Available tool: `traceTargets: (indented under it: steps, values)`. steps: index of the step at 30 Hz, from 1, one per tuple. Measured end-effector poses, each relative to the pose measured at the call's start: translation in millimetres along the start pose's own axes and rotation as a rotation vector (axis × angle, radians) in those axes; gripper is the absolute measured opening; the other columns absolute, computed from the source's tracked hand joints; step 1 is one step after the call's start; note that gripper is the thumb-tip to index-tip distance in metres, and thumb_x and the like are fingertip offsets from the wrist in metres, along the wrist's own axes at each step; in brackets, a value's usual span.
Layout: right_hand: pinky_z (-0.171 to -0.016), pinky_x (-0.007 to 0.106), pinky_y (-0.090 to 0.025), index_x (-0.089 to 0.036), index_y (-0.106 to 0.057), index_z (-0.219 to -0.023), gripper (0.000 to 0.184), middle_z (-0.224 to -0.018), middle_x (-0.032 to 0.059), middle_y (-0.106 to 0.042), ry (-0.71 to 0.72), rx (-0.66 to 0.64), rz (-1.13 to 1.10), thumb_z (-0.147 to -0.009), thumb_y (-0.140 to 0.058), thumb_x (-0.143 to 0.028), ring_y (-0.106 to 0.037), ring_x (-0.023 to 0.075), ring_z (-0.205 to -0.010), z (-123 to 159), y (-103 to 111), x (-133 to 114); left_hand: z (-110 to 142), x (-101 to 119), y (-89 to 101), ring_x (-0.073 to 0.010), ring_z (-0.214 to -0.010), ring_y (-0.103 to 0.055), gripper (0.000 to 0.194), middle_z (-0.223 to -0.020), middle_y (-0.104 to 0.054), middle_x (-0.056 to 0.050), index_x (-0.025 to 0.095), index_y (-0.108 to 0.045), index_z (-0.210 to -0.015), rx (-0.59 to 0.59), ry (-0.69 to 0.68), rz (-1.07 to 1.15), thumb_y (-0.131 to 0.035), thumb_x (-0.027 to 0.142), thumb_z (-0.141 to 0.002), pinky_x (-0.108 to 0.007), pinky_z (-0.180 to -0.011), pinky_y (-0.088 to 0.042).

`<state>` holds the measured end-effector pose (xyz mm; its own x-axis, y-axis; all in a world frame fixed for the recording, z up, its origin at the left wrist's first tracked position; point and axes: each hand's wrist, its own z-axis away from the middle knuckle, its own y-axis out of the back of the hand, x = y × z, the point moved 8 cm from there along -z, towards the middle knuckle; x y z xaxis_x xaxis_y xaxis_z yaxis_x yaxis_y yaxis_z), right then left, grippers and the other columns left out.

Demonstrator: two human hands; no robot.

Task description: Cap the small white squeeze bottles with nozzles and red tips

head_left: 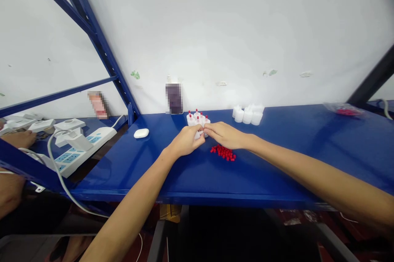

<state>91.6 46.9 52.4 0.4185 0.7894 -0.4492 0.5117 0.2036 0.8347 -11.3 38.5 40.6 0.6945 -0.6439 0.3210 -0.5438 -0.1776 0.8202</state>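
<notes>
My left hand (186, 140) is closed around a small white plastic bottle (198, 134), which lies tilted in its fingers. The fingertips of my right hand (226, 135) are pinched together at the end of that bottle; what they grip is hidden. Just behind my hands stands a group of white dropper bottles (191, 121) with red tips, upright and close together. A loose pile of small red caps (223, 152) lies on the blue tabletop, below my right hand.
White bottles without red tips (247, 116) stand at the back right. A plastic bag (344, 109) with red pieces lies farther right. A phone (174, 99) leans on the wall; a white case (141, 133) sits left. Beyond the blue frame are a power strip (89, 147) and another person's hand (21, 138).
</notes>
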Motion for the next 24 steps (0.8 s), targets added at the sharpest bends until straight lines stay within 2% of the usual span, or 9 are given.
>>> traceTargets:
  steps: [3,5,7,11,17,21,24]
  values:
    - [-0.062,0.027,-0.029,-0.019,-0.05,-0.078,0.029,-0.071,0.0003,-0.054,-0.057,0.092,0.057,-0.1,-0.035,-0.03,-0.046,0.0129,-0.064,-7.7,21.5,4.1,1.9,-18.7,18.8,-0.0132,-0.064,-0.055,0.03,-0.078,-0.065,0.0,0.017,-0.061,-0.109,0.133,0.103,0.036,-0.046,0.04,-0.095,-0.024,-0.065,-0.04]
    - [-0.059,0.028,-0.027,-0.018,-0.049,-0.07,0.03,-0.066,0.0008,-0.053,-0.142,0.084,0.142,-0.096,-0.039,-0.029,-0.043,0.0125,-0.06,-14.6,32.6,10.1,4.6,-31.8,31.6,-0.0139,-0.063,-0.055,0.036,-0.072,-0.063,0.0,0.017,-0.064,-0.1,0.238,0.18,0.015,-0.039,0.042,-0.098,-0.025,-0.065,-0.04]
    - [-0.058,0.029,-0.026,-0.018,-0.048,-0.064,0.029,-0.061,0.0013,-0.051,-0.216,-0.02,0.231,-0.092,-0.044,-0.026,-0.042,0.0125,-0.057,-21.7,33.5,16.1,6.5,-40.3,37.3,-0.0149,-0.062,-0.056,0.042,-0.068,-0.062,-0.001,0.017,-0.065,-0.088,0.277,0.23,-0.015,-0.033,0.04,-0.1,-0.026,-0.065,-0.039]
    - [-0.057,0.028,-0.03,-0.017,-0.055,-0.062,0.029,-0.061,0.0043,-0.057,-0.279,-0.193,0.29,-0.088,-0.045,-0.025,-0.048,0.0141,-0.058,-35.4,21.1,21.7,7.1,-41.9,36.6,-0.0155,-0.062,-0.058,0.044,-0.063,-0.062,0.0,0.018,-0.066,-0.083,0.257,0.235,-0.039,-0.028,0.035,-0.099,-0.028,-0.07,-0.04]
    - [-0.06,0.028,-0.035,-0.013,-0.067,-0.074,0.036,-0.072,0.0116,-0.067,-0.325,-0.256,0.372,-0.091,-0.046,-0.035,-0.06,0.0198,-0.068,-52.0,9.2,23.5,8.2,-44.3,30.6,-0.0148,-0.056,-0.055,0.032,-0.055,-0.057,0.002,0.018,-0.06,-0.07,0.228,0.292,0.148,-0.034,0.025,-0.087,-0.026,-0.062,-0.04]
    - [-0.057,0.029,-0.034,-0.012,-0.069,-0.076,0.038,-0.071,0.0118,-0.067,-0.333,-0.223,0.392,-0.092,-0.044,-0.036,-0.057,0.0192,-0.064,-41.4,20.6,21.2,7.6,-43.4,27.5,-0.0141,-0.054,-0.053,0.026,-0.054,-0.057,0.002,0.017,-0.059,-0.066,0.201,0.295,0.146,-0.039,0.025,-0.081,-0.026,-0.059,-0.038]
    - [-0.058,0.027,-0.035,-0.014,-0.07,-0.083,0.023,-0.073,0.0064,-0.067,-0.193,-0.398,0.296,-0.087,-0.051,-0.026,-0.056,0.016,-0.062,-19.3,10.3,8.9,6.6,-40.2,28.9,-0.0135,-0.055,-0.048,0.026,-0.055,-0.054,0.002,0.016,-0.059,-0.064,0.214,0.272,0.099,-0.042,0.027,-0.079,-0.027,-0.059,-0.034]
